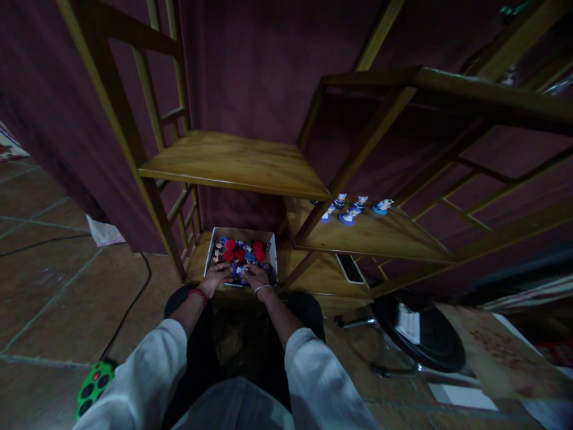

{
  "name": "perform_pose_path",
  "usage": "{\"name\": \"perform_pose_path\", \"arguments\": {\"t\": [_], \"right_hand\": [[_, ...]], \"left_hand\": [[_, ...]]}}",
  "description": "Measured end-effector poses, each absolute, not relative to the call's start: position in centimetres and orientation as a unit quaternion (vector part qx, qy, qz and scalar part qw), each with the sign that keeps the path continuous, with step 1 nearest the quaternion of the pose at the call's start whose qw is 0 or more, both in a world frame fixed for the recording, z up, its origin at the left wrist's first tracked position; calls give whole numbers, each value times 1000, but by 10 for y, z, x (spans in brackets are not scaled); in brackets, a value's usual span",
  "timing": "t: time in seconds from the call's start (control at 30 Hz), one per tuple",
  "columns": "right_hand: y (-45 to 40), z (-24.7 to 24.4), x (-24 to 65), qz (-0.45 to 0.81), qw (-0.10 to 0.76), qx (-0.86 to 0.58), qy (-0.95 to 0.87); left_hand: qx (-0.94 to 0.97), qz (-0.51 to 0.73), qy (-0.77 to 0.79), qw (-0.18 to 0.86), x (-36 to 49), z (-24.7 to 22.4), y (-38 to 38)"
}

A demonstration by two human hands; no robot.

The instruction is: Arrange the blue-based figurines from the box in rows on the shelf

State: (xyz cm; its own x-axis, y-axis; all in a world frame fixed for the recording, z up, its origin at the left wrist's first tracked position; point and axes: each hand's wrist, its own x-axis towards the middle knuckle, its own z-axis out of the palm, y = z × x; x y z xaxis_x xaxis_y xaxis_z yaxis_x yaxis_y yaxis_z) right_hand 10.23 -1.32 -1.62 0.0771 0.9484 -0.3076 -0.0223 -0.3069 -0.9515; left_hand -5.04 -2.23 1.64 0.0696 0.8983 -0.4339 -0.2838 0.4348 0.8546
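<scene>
A shallow white box (208, 253) on the low wooden shelf holds several small figurines, some with round red parts (258, 251). My left hand (218, 276), with a red bead bracelet at the wrist, reaches over the box's near left side. From the right comes my right hand (256, 276), wearing a pale bangle. Between the two hands is a small purple-and-white figurine (240, 270), and the fingers of both close in on it from either side. The fingertips are small and dim, and partly hidden among the figurines.
Several figurines (351, 214) stand on the raised shelf (371, 236) to the right. Below it lies a dark-screened phone (350, 269). A wooden shelf board (237, 158) overhangs the box. A black round stool (430, 334) stands right; a green object (94, 385) lies on the left floor.
</scene>
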Motion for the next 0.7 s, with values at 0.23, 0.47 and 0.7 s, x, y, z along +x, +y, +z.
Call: {"name": "perform_pose_path", "arguments": {"t": [0.23,0.47,0.7], "right_hand": [[-15,-16,103,558,450,-574,-394],[-14,-21,105,530,442,-584,-428],[-14,-23,104,525,446,-581,-434]], "left_hand": [[294,440,522,669,-50,12,-21],[302,433,523,669,-52,14,-21],[307,424,532,665,-51,14,-21]]}}
